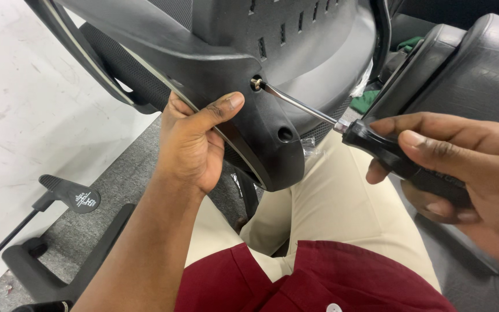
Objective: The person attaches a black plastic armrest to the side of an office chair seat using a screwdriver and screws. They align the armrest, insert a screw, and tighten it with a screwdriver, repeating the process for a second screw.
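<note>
- The right hand point(463, 173) is wrapped around the black handle of a screwdriver point(376, 147), fingers curled over the top and thumb underneath.
- The screwdriver's metal shaft runs up and to the left, and its tip sits in a screw point(256, 84) set in a recess of a black plastic chair back point(244, 58).
- The left hand point(194, 144) grips the edge of that chair back just left of the screw, thumb pressed flat on the outer plastic face, fingers hidden behind the rim.
- Below the screw, a second round hole point(285, 134) shows in the same plastic piece; whether a screw sits in it is hard to tell.
- The chair back rests over the person's lap, above beige trousers point(330, 208) and a dark red shirt point(295, 283).
- A black padded seat cushion point(480, 63) stands to the right, behind the right hand.
- To the lower left, a black armrest part point(70, 193) and a curved black base piece point(59, 271) lie on the grey carpet point(122, 190) beside a white wall point(24, 115).
</note>
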